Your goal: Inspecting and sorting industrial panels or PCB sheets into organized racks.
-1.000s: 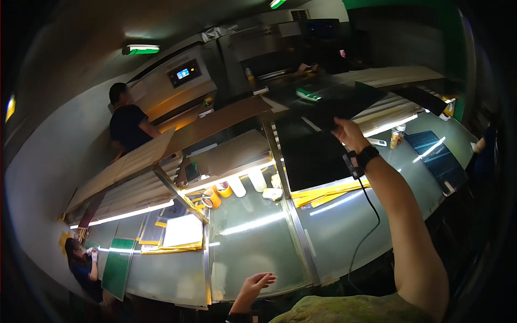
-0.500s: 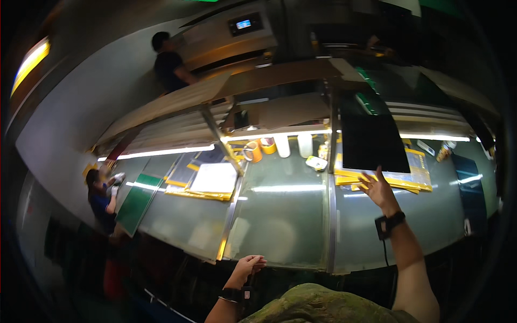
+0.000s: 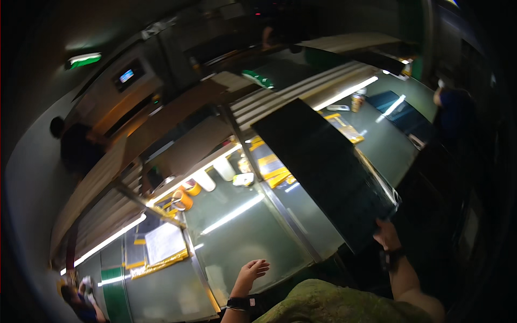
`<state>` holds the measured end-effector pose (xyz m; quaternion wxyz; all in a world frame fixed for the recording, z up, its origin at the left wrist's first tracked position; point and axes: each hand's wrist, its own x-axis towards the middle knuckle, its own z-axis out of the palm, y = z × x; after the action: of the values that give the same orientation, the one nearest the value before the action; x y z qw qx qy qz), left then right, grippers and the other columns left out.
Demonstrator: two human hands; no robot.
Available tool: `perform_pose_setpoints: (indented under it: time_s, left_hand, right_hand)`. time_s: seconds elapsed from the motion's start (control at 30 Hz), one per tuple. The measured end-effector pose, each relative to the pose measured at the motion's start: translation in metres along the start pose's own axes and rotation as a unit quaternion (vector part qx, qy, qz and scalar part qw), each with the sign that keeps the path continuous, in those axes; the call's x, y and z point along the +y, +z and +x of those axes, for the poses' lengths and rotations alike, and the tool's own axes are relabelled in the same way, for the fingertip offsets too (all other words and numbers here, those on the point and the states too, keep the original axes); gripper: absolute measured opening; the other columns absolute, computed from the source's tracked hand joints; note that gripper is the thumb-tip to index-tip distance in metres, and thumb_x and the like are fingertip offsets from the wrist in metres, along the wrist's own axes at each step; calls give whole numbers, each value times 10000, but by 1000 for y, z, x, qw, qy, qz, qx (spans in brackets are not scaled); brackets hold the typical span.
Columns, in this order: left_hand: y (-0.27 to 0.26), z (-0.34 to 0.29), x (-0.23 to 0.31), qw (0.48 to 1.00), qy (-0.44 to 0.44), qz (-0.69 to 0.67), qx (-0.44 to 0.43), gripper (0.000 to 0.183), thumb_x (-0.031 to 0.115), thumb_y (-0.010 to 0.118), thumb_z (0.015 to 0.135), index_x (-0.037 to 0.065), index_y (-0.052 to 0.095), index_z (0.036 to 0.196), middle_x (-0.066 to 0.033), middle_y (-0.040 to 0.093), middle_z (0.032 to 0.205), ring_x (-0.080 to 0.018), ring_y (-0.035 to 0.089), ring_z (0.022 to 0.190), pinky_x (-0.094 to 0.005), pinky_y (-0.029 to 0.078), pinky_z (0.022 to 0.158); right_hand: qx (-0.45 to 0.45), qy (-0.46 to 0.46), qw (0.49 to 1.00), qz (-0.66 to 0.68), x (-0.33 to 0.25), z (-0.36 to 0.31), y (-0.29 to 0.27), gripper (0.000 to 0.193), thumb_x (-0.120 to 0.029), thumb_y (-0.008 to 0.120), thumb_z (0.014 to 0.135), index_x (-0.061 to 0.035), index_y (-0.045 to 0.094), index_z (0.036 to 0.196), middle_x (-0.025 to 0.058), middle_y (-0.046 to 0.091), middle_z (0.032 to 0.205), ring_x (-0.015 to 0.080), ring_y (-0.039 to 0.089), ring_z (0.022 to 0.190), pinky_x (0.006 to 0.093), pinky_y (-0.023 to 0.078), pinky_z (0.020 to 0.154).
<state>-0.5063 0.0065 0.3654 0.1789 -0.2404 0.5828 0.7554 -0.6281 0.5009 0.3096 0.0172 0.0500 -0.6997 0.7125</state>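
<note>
A large dark rectangular panel (image 3: 323, 172) slants across the right part of the worktable, from the overhead shelf down to the table's near edge. My right hand (image 3: 386, 237) is closed on the near end of this panel, and its fingertips are partly hidden. My left hand (image 3: 253, 272) is raised over the near edge of the middle glass tabletop (image 3: 242, 237). Its fingers are loosely stretched out, with nothing in them. Each wrist carries a dark band with a small box.
Yellow-edged frames (image 3: 161, 247) lie on the left table section, with more partly behind the panel. Orange tape rolls (image 3: 182, 200) and white bottles (image 3: 223, 168) stand along the back. Metal posts (image 3: 245, 142) hold up a shelf. Co-workers (image 3: 81, 142) are at the left, far back and right.
My right hand has closed on the dark panel, which now reaches down to the near edge. My left hand has opened out. The view has turned to the right.
</note>
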Motion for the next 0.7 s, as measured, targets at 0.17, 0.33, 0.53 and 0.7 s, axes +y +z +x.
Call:
perform_pose_setpoints:
  time_s: [0.17,0.33,0.53,0.7]
  left_hand:
    - [32,32,34,994,-1,46,-96,395,329,518,913,11,537,1147,-109,615,1082,-203,589,998,-310,453,857]
    - [90,58,51,977,16,110,-183,401,349,529,906,21,551,1136,-96,619,1074,-191,583,1000,-303,448,857]
    - [107,68,29,959,-15,180,-220,387,342,534,905,22,562,1120,-92,625,1060,-188,592,982,-306,457,839]
    - [85,70,6,956,-62,205,-201,377,335,537,903,22,566,1112,-94,634,1039,-195,604,959,-309,461,832]
  right_hand:
    - [74,131,921,360,-108,-114,7,505,-97,579,802,5,414,1269,132,482,1261,290,472,1161,465,390,974]
    - [159,188,917,314,-103,-132,12,458,-86,590,782,-20,475,1220,110,569,1134,265,565,1027,419,479,864]
    - [124,278,906,294,30,-80,-37,313,-204,625,840,-51,529,1095,75,593,1013,231,581,940,399,478,806]
    - [184,334,900,210,28,-95,-10,391,-281,578,878,-69,478,1191,94,582,1052,210,563,970,387,446,859]
